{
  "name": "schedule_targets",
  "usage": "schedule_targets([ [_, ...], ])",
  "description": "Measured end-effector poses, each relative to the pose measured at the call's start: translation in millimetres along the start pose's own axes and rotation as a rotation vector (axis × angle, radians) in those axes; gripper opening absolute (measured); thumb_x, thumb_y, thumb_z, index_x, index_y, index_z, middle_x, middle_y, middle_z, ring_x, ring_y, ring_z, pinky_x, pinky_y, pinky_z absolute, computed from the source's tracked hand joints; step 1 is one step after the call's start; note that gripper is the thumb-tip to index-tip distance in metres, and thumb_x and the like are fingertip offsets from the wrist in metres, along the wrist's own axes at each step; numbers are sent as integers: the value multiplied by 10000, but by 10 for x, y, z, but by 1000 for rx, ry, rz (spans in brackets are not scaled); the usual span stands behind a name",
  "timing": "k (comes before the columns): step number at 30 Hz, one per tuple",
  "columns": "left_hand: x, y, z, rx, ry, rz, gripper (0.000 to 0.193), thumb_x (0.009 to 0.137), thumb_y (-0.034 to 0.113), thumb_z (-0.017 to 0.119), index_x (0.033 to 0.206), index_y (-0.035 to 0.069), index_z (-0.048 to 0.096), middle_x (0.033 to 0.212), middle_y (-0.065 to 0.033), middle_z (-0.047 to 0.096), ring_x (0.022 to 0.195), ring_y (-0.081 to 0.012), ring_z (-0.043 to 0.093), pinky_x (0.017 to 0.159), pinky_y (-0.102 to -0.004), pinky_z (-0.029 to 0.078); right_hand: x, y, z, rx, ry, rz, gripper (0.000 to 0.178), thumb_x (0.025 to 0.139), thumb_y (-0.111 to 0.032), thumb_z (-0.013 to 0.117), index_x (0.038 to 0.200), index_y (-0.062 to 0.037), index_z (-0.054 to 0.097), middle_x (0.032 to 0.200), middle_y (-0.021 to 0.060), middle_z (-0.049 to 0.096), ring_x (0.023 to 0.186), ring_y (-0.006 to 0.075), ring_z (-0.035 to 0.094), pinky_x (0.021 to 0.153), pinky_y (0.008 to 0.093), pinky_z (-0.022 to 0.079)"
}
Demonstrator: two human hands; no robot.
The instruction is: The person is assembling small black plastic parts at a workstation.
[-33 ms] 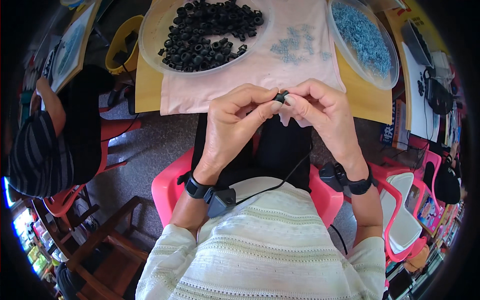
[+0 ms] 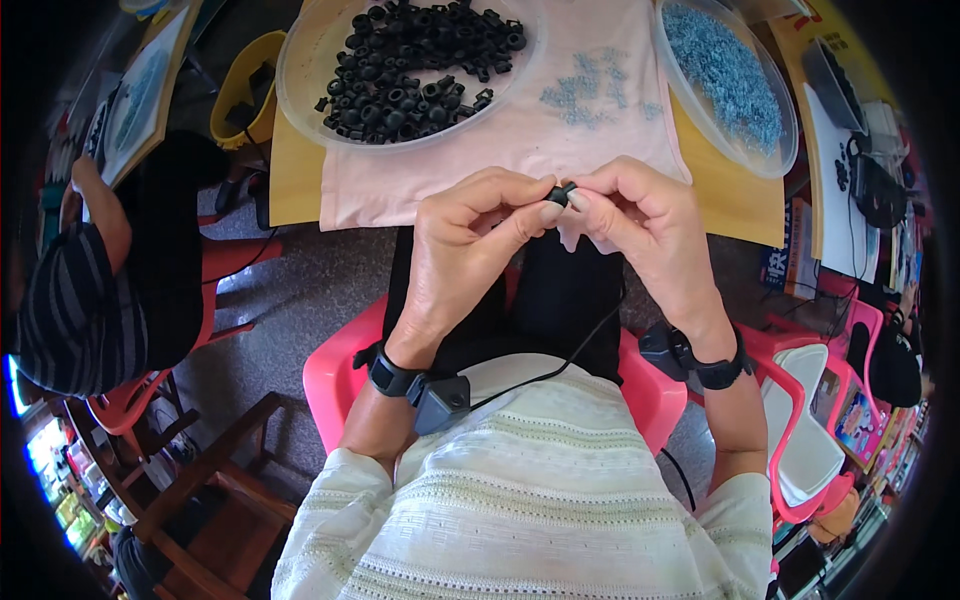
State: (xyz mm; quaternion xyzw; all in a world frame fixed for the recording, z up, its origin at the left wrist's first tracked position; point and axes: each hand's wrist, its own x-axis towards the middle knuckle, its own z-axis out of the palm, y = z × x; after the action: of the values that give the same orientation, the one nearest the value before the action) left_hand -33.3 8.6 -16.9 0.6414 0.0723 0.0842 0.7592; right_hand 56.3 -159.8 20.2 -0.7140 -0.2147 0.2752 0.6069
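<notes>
While both forearms rise from the lower part of the frame and slant inward, the hands meet at upper centre, just in front of the table (image 2: 296, 190). Fingertips of the left hand (image 2: 458, 232) and right hand (image 2: 660, 222) pinch one small black piece (image 2: 558, 196) between thumb and index finger, the thumbs on the near side. Both wrists, each above a black wristband (image 2: 393, 377), bend so that the fingers point toward each other, knuckles up and outward. The elbows sit wide, near the lower left and lower right of the torso. Beyond the hands lies a pink cloth (image 2: 420, 180), with a tub of black parts (image 2: 415, 105) at upper left and a tray of blue pieces (image 2: 725, 85) at upper right.
</notes>
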Motion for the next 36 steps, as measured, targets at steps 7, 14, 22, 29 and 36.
schedule_targets([
  [7, 43, -104, 85, -15, 60, 37, 206, 883, -30, 661, 1088, -47, 678, 966, -90, 671, 856, -131, 661, 769, -236, 551, 22, 36, 89, -418, 135, -317, 75, 863, 9, 665, 843, 23, 595, 753, 81, 579, 592, 155, 604, 535, 260, 465],
  [14, 67, -108, 110, -152, 149, -48, 181, 902, -9, 652, 1074, -63, 667, 955, -99, 690, 844, -157, 685, 786, -260, 570, 92, 135, 167, -631, 234, -511, 114, 802, 23, 677, 853, -3, 579, 766, 125, 563, 672, 299, 594, 580, 343, 487],
  [22, 102, -85, 81, -259, 171, -117, 167, 903, 4, 659, 1057, -59, 672, 964, -106, 701, 861, -152, 683, 785, -273, 576, 150, 125, 232, -690, 220, -551, 196, 743, 18, 695, 893, 5, 569, 794, 105, 547, 703, 259, 596, 606, 351, 500],
  [29, 106, -53, 61, -245, 156, -203, 156, 890, 3, 667, 1034, -56, 685, 941, -103, 707, 828, -137, 680, 776, -256, 570, 180, 160, 229, -740, 208, -522, 208, 716, 6, 707, 844, -11, 545, 779, 103, 518, 721, 259, 584, 615, 348, 503],
  [36, 102, -32, 71, -257, 188, -238, 154, 887, 39, 677, 1014, -46, 698, 864, -92, 706, 747, -127, 678, 725, -243, 552, 200, 196, 246, -761, 202, -531, 224, 695, -4, 720, 812, -19, 531, 777, 101, 514, 715, 263, 573, 604, 348, 495],
])
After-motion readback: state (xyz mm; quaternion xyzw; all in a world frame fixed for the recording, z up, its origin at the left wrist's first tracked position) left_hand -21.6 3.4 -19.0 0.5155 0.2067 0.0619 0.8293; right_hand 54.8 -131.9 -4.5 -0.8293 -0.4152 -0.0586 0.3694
